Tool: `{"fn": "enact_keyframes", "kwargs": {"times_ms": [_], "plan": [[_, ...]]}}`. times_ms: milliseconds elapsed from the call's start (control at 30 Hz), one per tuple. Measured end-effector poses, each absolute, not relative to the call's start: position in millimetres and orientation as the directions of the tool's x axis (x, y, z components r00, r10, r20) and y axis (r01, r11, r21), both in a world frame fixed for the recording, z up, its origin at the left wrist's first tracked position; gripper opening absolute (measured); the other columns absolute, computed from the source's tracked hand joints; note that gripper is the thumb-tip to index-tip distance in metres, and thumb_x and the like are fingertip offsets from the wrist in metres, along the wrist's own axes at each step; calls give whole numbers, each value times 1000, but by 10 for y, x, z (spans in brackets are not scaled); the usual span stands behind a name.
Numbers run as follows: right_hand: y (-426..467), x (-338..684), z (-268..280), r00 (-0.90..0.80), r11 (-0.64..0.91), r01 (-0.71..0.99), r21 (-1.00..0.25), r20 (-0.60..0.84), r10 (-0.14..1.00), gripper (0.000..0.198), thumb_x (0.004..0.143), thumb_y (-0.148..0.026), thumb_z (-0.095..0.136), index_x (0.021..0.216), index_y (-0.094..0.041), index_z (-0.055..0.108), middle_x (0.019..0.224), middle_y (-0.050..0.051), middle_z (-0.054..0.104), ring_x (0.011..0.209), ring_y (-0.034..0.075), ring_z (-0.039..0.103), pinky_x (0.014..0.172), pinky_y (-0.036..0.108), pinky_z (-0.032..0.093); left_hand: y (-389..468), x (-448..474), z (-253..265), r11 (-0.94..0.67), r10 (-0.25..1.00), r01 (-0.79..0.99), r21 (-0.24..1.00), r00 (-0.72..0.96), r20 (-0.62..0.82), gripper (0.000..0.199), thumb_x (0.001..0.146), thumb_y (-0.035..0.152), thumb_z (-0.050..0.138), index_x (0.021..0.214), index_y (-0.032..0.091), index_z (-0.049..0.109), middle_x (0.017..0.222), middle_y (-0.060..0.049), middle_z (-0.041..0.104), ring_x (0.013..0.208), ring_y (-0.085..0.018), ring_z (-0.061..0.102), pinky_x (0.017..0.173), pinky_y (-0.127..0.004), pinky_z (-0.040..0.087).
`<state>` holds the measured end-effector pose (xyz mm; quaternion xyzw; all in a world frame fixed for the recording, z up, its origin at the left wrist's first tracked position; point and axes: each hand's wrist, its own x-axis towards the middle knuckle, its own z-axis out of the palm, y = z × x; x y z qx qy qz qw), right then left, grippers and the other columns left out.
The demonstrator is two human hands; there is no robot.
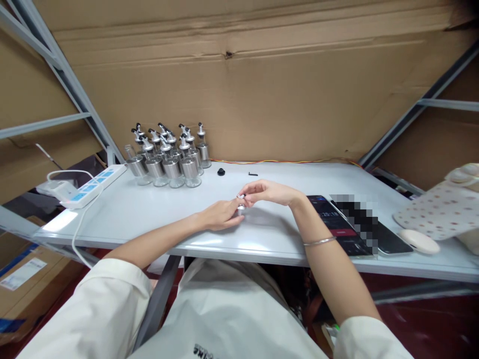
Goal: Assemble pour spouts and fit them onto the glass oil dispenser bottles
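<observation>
Over the middle of the table (209,242), a small silver pourer spout (241,207) is held between both hands. My left hand (220,215) is closed around it from the left, with its fingers hiding part of it. From the right, my right hand (265,192) arches over, its fingertips pinching the top of the spout. Beyond the hands lie a black stopper (221,172) and a small black L-shaped piece (253,174). Several glass oil bottles with steel sleeves (174,168) stand together at the back left, most with pourer spouts; one bottle (137,167) has an open neck.
A white power strip (92,187) with a plugged-in charger and cable lies at the left edge. To the right are a lit phone (340,229), a dark device (385,234), a round white case (419,241) and a dotted pouch (430,209). Cardboard (262,89) walls the back.
</observation>
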<state>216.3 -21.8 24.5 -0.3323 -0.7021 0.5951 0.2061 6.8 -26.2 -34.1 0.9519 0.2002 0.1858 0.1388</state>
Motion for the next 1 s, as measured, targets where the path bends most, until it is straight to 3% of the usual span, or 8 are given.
{"fn": "enact_keyframes", "kwargs": {"times_ms": [167, 300, 400, 533, 700, 833, 1000], "plan": [[-210, 2118, 244, -642, 143, 216, -966, -30, 766, 27, 70, -38, 72, 74, -12, 67, 64, 0, 62, 64, 10, 54, 71, 29, 44, -221, 51, -455, -887, 435, 308, 343, 808, 398, 45, 88, 36, 43, 123, 20, 20, 77, 2, 56, 58, -13, 54, 60, -26, 41], [-207, 2119, 252, -566, 172, 182, -968, 40, 824, 28, 70, -41, 71, 74, -13, 67, 65, 1, 63, 64, 11, 55, 70, 30, 44, -77, -6, -445, -926, 368, 240, 293, 756, 541, 63, 80, 52, 53, 124, 19, 22, 97, -6, 55, 70, -14, 54, 64, -28, 43], [-189, 2137, 244, -483, 182, 112, -977, 106, 869, 28, 68, -41, 73, 75, -14, 66, 65, 0, 62, 63, 11, 55, 70, 30, 46, 150, -39, -352, -840, 542, 416, 348, 601, 588, 44, 87, 45, 43, 119, 17, 33, 97, -6, 52, 72, -14, 52, 70, -29, 44], [-157, 2158, 215, -421, 213, 47, -976, 174, 891, 27, 67, -39, 74, 76, -15, 66, 63, 0, 62, 62, 11, 55, 69, 30, 47, 550, -15, -245, -631, 757, 631, 450, 375, 535, 30, 91, 30, 38, 116, 14, 41, 105, -9, 50, 84, -15, 54, 84, -32, 44], [-150, 2157, 209, -432, 166, 40, -985, 133, 892, 26, 67, -37, 74, 73, -16, 61, 62, 0, 64, 59, 11, 57, 67, 31, 47, 952, 38, -320, -512, 846, 774, 372, 379, 374, 35, 84, 8, 39, 119, 10, 46, 124, -17, 47, 113, -23, 50, 99, -38, 38], [-168, 2155, 223, -442, 117, 47, -992, 85, 893, 23, 68, -33, 72, 69, -17, 55, 61, 0, 64, 58, 11, 58, 66, 30, 47, 1100, 16, -380, -550, 830, 761, 344, 453, 325, 31, 82, 6, 45, 110, 13, 54, 117, -13, 56, 111, -23, 51, 99, -39, 38], [-204, 2156, 245, -495, 155, 89, -984, 92, 864, 16, 68, -23, 68, 70, -18, 53, 58, -3, 61, 57, 10, 56, 64, 27, 44, 986, -64, -279, -585, 807, 745, 320, 495, 322, 13, 82, 17, 54, 94, 15, 57, 102, -9, 61, 94, -21, 57, 87, -34, 44]]}}
